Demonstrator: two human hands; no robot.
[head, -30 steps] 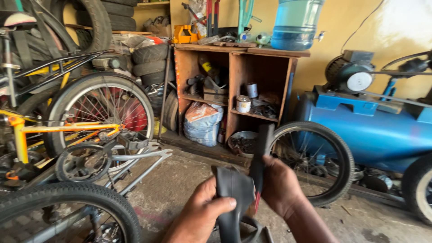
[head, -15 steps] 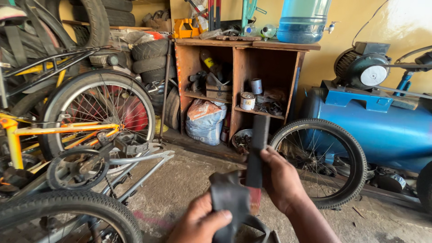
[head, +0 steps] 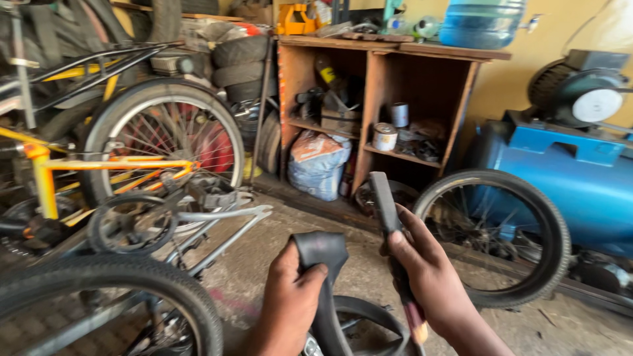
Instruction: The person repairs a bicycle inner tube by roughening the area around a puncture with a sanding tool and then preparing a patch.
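Fingers (head: 310, 273) of our left hand (head: 290, 296) pinch the folded inner tube (head: 320, 250); our right hand (head: 422, 270) grips the file (head: 384, 198), roughening it, needing a firm stroke

Inner tube (head: 323, 264) lower end cut off by bottom edge. File-like tool (head: 386, 204) partly hidden in right hand (head: 428, 277). Shelf (head: 395, 151) items too small/blurred to ID.
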